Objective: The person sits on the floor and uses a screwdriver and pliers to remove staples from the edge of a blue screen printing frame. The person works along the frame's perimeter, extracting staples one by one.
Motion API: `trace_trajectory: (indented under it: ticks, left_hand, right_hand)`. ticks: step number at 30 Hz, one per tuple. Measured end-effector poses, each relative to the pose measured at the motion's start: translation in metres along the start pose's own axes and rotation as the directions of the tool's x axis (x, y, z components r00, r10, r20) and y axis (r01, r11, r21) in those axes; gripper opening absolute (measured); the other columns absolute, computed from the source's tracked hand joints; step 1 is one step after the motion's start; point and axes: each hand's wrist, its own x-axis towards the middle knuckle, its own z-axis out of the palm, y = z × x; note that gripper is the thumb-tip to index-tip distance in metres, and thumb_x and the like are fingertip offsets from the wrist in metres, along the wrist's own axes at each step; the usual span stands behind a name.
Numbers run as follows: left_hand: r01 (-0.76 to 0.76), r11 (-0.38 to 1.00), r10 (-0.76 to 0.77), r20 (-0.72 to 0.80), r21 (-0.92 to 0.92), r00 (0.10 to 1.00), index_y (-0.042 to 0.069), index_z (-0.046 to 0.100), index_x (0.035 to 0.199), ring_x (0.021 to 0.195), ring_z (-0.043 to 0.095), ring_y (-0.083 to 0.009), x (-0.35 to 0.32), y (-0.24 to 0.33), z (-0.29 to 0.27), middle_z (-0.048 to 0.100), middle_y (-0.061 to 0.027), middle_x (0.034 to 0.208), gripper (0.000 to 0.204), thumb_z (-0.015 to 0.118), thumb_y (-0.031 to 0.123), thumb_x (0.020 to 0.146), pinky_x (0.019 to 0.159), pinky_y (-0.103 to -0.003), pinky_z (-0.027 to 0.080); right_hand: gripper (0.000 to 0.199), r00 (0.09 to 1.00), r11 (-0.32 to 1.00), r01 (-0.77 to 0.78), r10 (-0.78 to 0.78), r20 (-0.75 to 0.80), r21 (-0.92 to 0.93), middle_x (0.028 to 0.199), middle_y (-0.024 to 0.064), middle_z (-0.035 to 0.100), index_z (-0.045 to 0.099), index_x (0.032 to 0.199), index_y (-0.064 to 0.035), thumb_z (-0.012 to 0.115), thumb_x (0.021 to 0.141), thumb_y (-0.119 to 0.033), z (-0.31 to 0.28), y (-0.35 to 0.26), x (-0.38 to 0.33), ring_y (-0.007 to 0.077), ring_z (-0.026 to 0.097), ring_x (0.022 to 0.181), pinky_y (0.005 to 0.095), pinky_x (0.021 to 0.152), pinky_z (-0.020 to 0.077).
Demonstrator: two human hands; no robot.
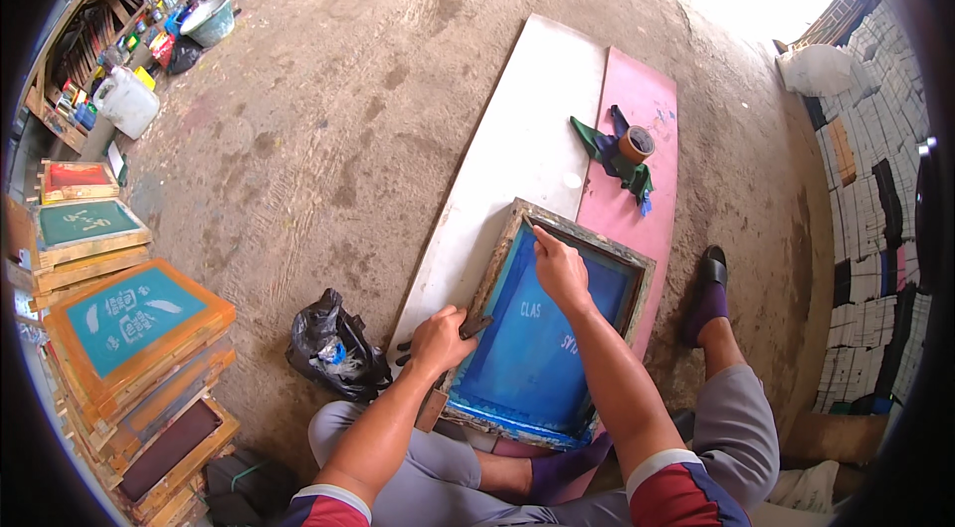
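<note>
A screen printing frame (517, 348) with a weathered wooden border and blue mesh lies tilted before me, its lower end close to my legs. Pale lettering shows on the mesh. My right hand (560, 273) reaches over it, index finger stretched out and touching the inner edge near the upper left corner; the other fingers look curled, and I see nothing held. Beside the frame's left edge, my left hand (441, 340) is closed around a dark hand tool (476, 326). One end of the tool sticks out toward the frame; its exact kind is hidden by my fingers.
Under the frame lie a white board (497, 159) and a pink board (647, 99), with a tape roll (637, 144) on dark green cloth (612, 159). A black plastic bag (338, 343) sits left. Stacked screens (139, 318) stand far left, bundled white stacks (870, 199) right.
</note>
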Motion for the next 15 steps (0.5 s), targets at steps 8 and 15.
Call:
trace_trajectory:
  ticks: [8, 15]
  left_hand:
    - [-0.039, 0.999, 0.041, -0.050, 0.035, 0.998, 0.000, 0.071, 0.098, 0.094, 0.071, -0.0385, -0.003, -0.003, 0.004, 0.070, -0.0165, 0.100, 0.036, 0.087, 0.019, 0.071, 0.080, -0.049, 0.056]
    - [0.006, 1.000, -0.006, -0.018, 0.010, 1.000, 0.001, 0.072, 0.097, 0.090, 0.071, -0.0388, -0.002, 0.001, 0.003, 0.069, -0.0156, 0.096, 0.034, 0.085, 0.020, 0.072, 0.079, -0.049, 0.056]
  right_hand:
    - [0.040, 0.994, 0.989, -0.112, 0.112, -0.005, -0.094, 0.112, 0.0251, 0.072, 0.064, 0.141, -0.0209, 0.052, 0.103, -0.028, 0.012, -0.031, 0.001, 0.0429, 0.069, 0.109, 0.0535, 0.094, 0.0536]
    - [0.041, 0.998, 0.998, -0.041, 0.043, -0.050, 0.043, 0.103, 0.0259, 0.074, 0.064, 0.141, -0.0139, 0.056, 0.102, -0.024, 0.016, -0.010, 0.006, 0.0385, 0.074, 0.095, 0.0455, 0.084, 0.0555]
